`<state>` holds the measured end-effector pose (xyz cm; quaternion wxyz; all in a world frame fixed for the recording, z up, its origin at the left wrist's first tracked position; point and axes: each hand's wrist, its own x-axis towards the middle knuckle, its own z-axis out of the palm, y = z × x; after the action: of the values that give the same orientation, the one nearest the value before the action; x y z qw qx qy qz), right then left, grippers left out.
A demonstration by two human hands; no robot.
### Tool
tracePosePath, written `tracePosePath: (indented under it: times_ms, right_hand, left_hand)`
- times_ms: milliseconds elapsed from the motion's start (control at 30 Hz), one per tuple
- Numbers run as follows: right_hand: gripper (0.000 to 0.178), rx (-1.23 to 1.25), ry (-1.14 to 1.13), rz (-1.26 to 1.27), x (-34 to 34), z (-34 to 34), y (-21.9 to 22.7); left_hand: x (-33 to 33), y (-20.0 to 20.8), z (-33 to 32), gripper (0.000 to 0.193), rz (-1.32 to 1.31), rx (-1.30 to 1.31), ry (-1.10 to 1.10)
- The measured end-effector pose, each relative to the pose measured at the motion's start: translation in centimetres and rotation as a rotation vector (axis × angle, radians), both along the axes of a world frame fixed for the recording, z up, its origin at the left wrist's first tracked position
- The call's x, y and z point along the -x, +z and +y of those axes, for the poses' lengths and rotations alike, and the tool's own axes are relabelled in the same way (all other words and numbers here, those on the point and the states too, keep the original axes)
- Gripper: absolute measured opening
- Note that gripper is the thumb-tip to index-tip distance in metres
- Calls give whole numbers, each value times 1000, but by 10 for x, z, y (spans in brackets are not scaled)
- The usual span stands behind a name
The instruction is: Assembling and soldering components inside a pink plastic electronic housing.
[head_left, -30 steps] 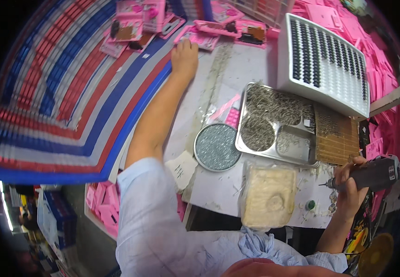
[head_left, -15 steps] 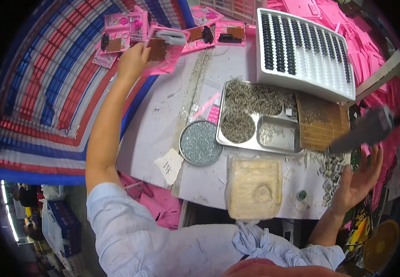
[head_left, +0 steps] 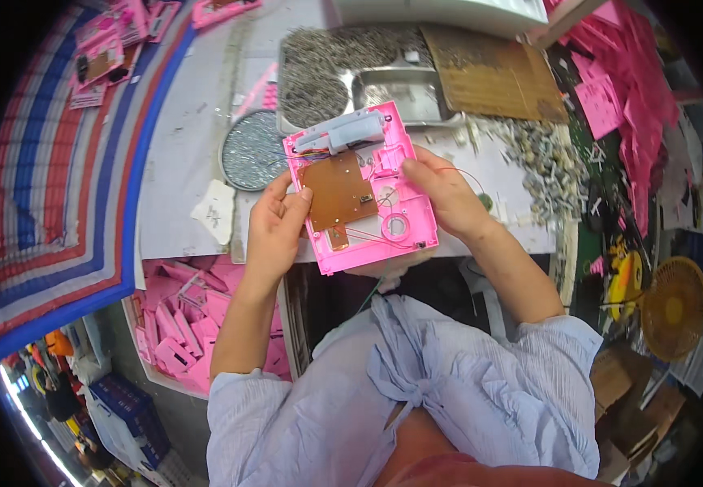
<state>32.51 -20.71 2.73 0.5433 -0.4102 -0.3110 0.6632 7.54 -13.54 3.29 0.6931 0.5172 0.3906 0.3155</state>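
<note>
Between both hands, above the near edge of the table, I hold a pink plastic housing (head_left: 408,231) with its inside facing up. A brown circuit board (head_left: 337,193), thin wires and a grey cylindrical part (head_left: 343,132) sit in it. My left hand (head_left: 274,223) grips its left side, thumb over the board's edge. On the right side, my right hand (head_left: 451,193) has its thumb on the rim; the fingers underneath are hidden. Behind the housing are a metal tray (head_left: 404,91) of screws and a round dish (head_left: 252,150) of small silvery pieces.
A brown board (head_left: 498,73) lies right of the tray, with many small pale parts (head_left: 542,162) beside it. At left stands a striped bin (head_left: 116,195) with pink assemblies (head_left: 112,45) at its far edge. Pink pieces (head_left: 181,325) fill a box below. A fan (head_left: 674,308) is at right.
My left hand has brought the pink housing from the far left to in front of me. My right hand, empty before, now grips its right side. The view has shifted.
</note>
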Motion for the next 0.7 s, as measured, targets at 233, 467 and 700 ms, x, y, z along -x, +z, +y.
tracePosePath:
  times_ms: [233, 467, 700]
  right_hand:
    - [48, -293, -342, -1277, -5, -38, -19]
    - [27, -480, -292, -1519, -14, -19, -33]
    - [29, -529, -222, -1478, -25, -17, -34]
  left_hand:
    - [-22, -27, -22, 54, 711, -806, -70]
    - [-33, -36, -11, 45, 962, -994, -72]
    - [-26, 3, -20, 36, 905, -947, -120]
